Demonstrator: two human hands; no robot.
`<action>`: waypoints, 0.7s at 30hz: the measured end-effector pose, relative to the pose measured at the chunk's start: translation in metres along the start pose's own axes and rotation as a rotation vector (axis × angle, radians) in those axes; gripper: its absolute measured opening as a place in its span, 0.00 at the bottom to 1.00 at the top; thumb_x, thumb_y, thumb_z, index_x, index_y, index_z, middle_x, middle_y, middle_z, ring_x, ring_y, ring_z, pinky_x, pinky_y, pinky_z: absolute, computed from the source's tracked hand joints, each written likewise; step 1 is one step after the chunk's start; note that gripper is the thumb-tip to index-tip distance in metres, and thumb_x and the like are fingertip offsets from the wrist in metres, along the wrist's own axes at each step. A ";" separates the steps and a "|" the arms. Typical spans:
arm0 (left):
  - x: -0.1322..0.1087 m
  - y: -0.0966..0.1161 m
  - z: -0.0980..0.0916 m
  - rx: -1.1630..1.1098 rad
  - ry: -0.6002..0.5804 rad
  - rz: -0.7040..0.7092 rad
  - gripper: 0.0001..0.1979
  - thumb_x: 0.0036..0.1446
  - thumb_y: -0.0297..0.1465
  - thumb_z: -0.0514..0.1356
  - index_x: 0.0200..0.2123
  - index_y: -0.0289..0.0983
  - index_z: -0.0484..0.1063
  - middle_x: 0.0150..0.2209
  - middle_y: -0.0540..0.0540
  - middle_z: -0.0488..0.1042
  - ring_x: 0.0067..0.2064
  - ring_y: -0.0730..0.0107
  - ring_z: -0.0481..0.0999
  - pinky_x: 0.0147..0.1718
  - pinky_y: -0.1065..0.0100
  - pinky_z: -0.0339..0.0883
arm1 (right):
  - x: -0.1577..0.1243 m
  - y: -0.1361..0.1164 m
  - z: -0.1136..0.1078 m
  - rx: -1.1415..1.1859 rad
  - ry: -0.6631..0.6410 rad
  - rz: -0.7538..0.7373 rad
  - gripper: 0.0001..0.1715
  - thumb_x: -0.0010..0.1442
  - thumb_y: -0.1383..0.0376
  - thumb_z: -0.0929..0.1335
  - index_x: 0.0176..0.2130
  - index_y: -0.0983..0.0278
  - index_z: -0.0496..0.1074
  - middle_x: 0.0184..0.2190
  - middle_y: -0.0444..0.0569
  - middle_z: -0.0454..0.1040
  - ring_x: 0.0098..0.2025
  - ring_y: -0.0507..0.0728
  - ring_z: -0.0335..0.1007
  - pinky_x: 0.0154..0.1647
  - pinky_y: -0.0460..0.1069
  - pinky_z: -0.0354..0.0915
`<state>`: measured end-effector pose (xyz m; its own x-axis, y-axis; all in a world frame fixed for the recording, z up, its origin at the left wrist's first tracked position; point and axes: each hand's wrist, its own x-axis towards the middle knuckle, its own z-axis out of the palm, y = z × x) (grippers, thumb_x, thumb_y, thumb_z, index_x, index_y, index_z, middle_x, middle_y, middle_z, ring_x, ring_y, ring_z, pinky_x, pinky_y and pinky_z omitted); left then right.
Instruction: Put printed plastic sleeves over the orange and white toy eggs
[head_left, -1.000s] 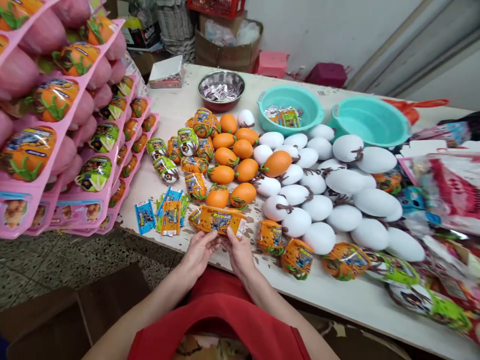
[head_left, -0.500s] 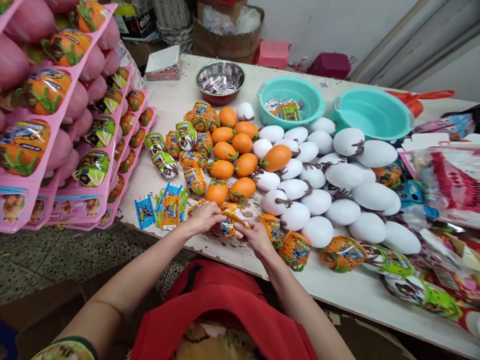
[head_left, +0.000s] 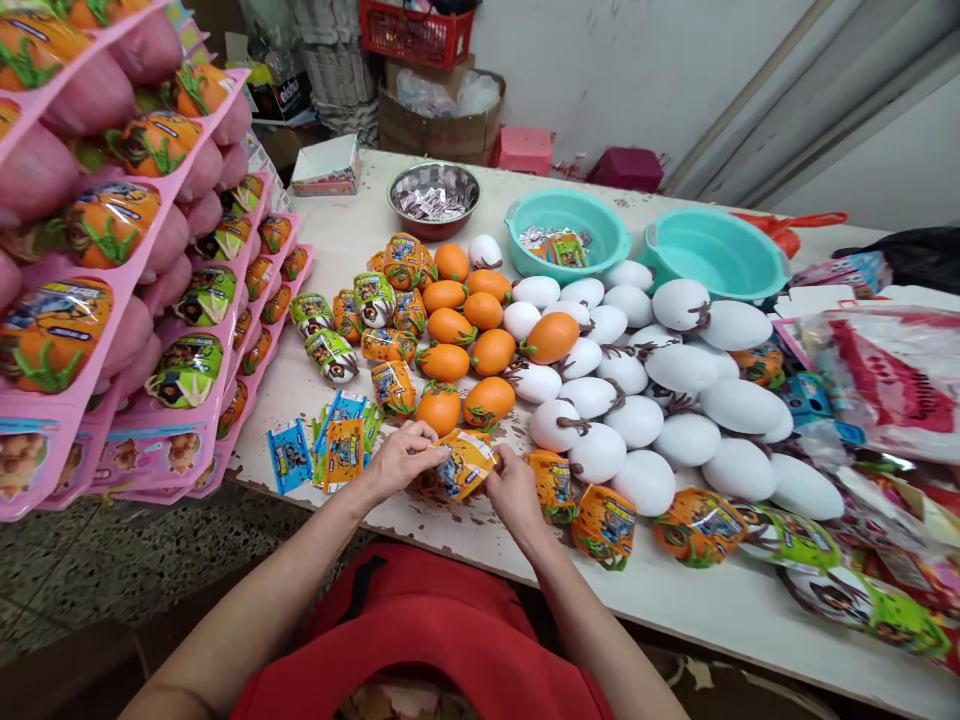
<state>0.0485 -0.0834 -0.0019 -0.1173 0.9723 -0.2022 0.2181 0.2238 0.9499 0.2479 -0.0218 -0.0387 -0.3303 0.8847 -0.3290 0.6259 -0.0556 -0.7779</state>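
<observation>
Between my hands, close to the table's front edge, is an orange printed wrapper (head_left: 465,466). My left hand (head_left: 405,462) pinches its left side, and my right hand (head_left: 516,490) grips its right edge. Whatever lies under the wrapper is mostly hidden. Just beyond it sit plain orange eggs (head_left: 438,408) with green tendrils. Left of my left hand lie flat orange, blue and green packets (head_left: 345,452). Wrapped orange eggs (head_left: 553,484) rest right of my right hand, beside many white eggs (head_left: 600,452) with brown tendrils.
Stacked pink trays (head_left: 202,400) of wrapped eggs rise at the left. Along the back stand a metal bowl (head_left: 433,228) of small sachets, a turquoise basin (head_left: 517,250) holding packets and a second turquoise basin (head_left: 712,280). Plastic bags (head_left: 892,350) crowd the right end.
The orange wrapper is now spread flatter between my hands, and my right hand has shifted to its right edge. The view has tilted slightly upward.
</observation>
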 end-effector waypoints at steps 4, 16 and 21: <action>-0.004 -0.009 -0.012 -0.502 0.021 -0.175 0.17 0.51 0.42 0.64 0.21 0.34 0.72 0.25 0.50 0.68 0.29 0.73 0.64 0.31 0.71 0.58 | -0.003 -0.010 0.029 -0.087 -0.129 -0.057 0.03 0.49 0.67 0.64 0.26 0.62 0.67 0.22 0.45 0.71 0.24 0.55 0.62 0.25 0.46 0.51; -0.010 -0.047 -0.064 -1.043 0.219 -0.371 0.14 0.50 0.32 0.68 0.41 0.34 0.75 0.37 0.44 0.80 0.37 0.66 0.80 0.39 0.68 0.74 | 0.047 -0.009 0.019 0.318 0.478 0.181 0.37 0.48 0.47 0.70 0.49 0.69 0.67 0.45 0.59 0.73 0.45 0.63 0.70 0.44 0.52 0.66; -0.011 -0.052 -0.059 -1.028 0.241 -0.380 0.14 0.51 0.29 0.67 0.42 0.33 0.75 0.39 0.43 0.80 0.40 0.65 0.80 0.42 0.67 0.74 | 0.105 0.011 0.011 0.392 0.376 0.215 0.30 0.42 0.49 0.73 0.37 0.69 0.72 0.29 0.56 0.77 0.39 0.66 0.73 0.36 0.54 0.68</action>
<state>-0.0191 -0.1093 -0.0349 -0.2154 0.7894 -0.5749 -0.7617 0.2326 0.6047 0.2124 0.0658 -0.0877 0.0938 0.9342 -0.3441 0.3189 -0.3556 -0.8785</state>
